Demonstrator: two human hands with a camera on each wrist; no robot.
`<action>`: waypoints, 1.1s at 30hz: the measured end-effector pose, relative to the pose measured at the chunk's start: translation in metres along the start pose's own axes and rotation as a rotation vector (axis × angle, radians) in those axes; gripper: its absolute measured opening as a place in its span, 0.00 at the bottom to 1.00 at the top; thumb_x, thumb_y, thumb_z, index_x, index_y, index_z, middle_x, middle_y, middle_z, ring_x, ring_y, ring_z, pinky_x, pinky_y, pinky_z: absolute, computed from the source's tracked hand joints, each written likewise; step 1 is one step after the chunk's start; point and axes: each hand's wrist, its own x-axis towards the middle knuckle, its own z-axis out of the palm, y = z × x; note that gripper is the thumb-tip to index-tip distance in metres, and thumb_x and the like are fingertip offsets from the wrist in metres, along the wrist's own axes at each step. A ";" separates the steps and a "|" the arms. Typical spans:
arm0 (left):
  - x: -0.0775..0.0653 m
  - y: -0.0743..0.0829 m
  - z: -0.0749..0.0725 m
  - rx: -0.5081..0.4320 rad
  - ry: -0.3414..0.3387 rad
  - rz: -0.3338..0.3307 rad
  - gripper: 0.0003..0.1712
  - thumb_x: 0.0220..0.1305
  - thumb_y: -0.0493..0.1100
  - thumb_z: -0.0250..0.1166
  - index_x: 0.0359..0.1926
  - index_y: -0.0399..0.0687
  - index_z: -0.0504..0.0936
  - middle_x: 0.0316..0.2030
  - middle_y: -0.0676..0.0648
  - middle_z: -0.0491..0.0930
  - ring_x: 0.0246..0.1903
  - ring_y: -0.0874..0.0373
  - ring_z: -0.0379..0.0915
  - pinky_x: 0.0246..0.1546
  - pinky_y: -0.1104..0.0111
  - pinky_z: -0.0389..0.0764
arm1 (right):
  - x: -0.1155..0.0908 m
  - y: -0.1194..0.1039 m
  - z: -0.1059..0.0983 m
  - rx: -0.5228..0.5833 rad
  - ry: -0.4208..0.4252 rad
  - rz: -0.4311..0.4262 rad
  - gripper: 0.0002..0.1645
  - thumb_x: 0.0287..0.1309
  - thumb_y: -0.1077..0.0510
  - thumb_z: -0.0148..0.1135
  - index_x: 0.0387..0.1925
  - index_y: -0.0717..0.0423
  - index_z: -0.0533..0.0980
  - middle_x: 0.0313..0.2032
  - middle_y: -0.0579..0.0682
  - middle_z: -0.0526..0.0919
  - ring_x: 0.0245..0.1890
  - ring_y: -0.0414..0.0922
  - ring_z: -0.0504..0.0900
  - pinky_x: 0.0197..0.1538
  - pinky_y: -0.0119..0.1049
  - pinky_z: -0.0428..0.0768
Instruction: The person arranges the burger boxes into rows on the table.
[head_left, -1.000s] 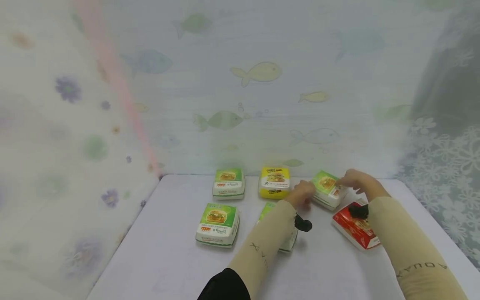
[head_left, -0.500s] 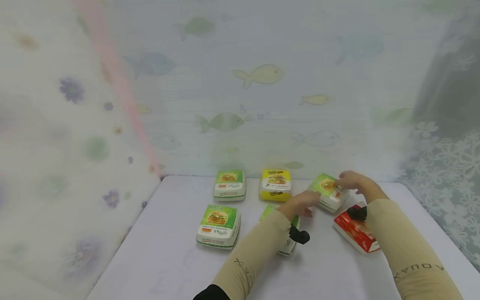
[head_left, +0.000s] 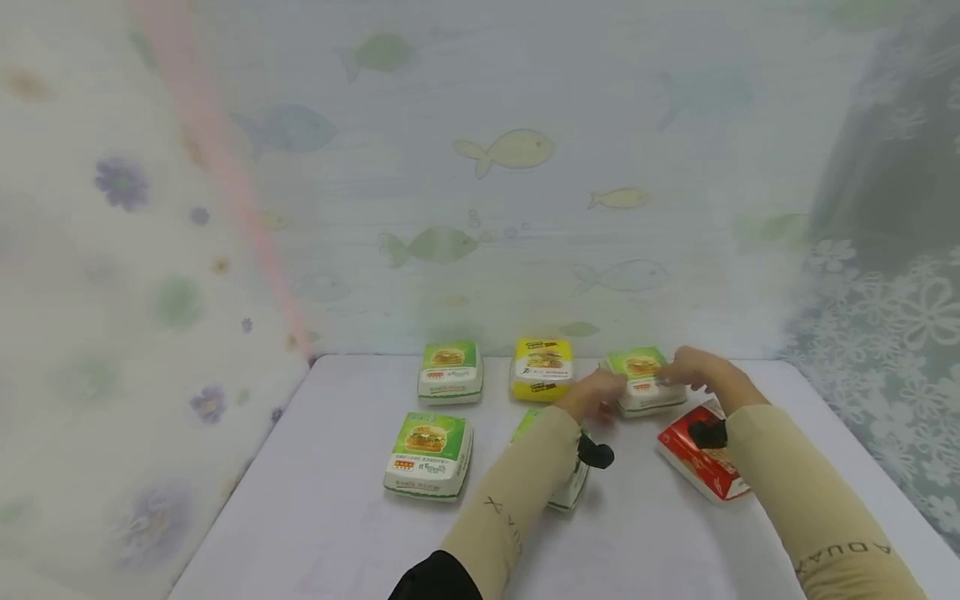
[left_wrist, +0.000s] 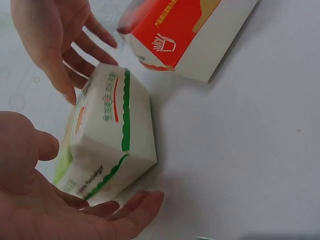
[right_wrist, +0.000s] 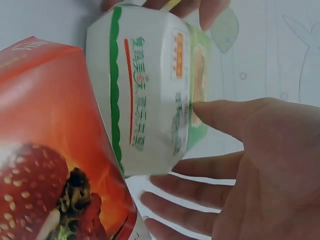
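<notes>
Both hands flank a green-and-white burger box at the back right of the table. My left hand is at its left side; in the left wrist view the fingers extend along the box's lower side, with the thumb near the top. At the other side is my right hand. In the right wrist view its thumb touches the printed lid and its fairly straight fingers lie along the side. The box stands on the table, burger picture up. A red burger box lies askew just in front of it.
A yellow burger box stands left of the hands. Two green-and-white boxes, one at the back and one nearer, are further left. Another green-and-white box is partly hidden under my left forearm. A patterned curtain backs the table.
The burger box between my hands has turned from a slant to nearly square with the table edge. My left hand drew back slightly, then returned to its side. The other boxes have stayed put.
</notes>
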 end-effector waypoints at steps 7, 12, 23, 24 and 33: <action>-0.010 -0.003 0.006 0.130 -0.002 0.027 0.32 0.76 0.52 0.58 0.70 0.36 0.64 0.39 0.43 0.74 0.42 0.44 0.74 0.46 0.54 0.84 | 0.002 0.013 0.000 0.023 0.024 -0.018 0.44 0.73 0.47 0.52 0.64 0.87 0.55 0.59 0.82 0.66 0.59 0.75 0.70 0.56 0.63 0.77; -0.021 0.000 0.002 0.168 -0.054 0.078 0.27 0.77 0.51 0.57 0.63 0.33 0.70 0.37 0.41 0.76 0.40 0.44 0.76 0.47 0.54 0.83 | 0.001 0.013 0.000 0.062 -0.006 -0.014 0.35 0.75 0.49 0.50 0.58 0.84 0.62 0.47 0.72 0.77 0.53 0.68 0.77 0.57 0.61 0.78; -0.012 0.001 -0.014 0.195 -0.076 0.137 0.17 0.78 0.46 0.54 0.54 0.35 0.76 0.42 0.41 0.78 0.40 0.47 0.77 0.51 0.55 0.82 | 0.004 0.004 0.003 0.104 -0.018 -0.013 0.32 0.76 0.51 0.48 0.54 0.83 0.64 0.38 0.63 0.79 0.45 0.60 0.83 0.55 0.55 0.81; -0.013 0.001 -0.014 0.181 -0.078 0.138 0.17 0.78 0.45 0.54 0.54 0.35 0.76 0.43 0.40 0.78 0.41 0.46 0.76 0.52 0.54 0.82 | 0.005 0.004 0.003 0.109 -0.014 -0.018 0.32 0.76 0.51 0.48 0.55 0.84 0.63 0.39 0.64 0.79 0.46 0.61 0.83 0.55 0.55 0.81; -0.019 0.007 -0.012 0.048 -0.055 0.140 0.13 0.79 0.42 0.51 0.53 0.36 0.73 0.29 0.48 0.66 0.31 0.51 0.68 0.54 0.52 0.80 | 0.009 0.003 0.003 0.158 0.020 -0.026 0.38 0.76 0.52 0.48 0.61 0.88 0.57 0.54 0.77 0.72 0.58 0.72 0.75 0.60 0.58 0.78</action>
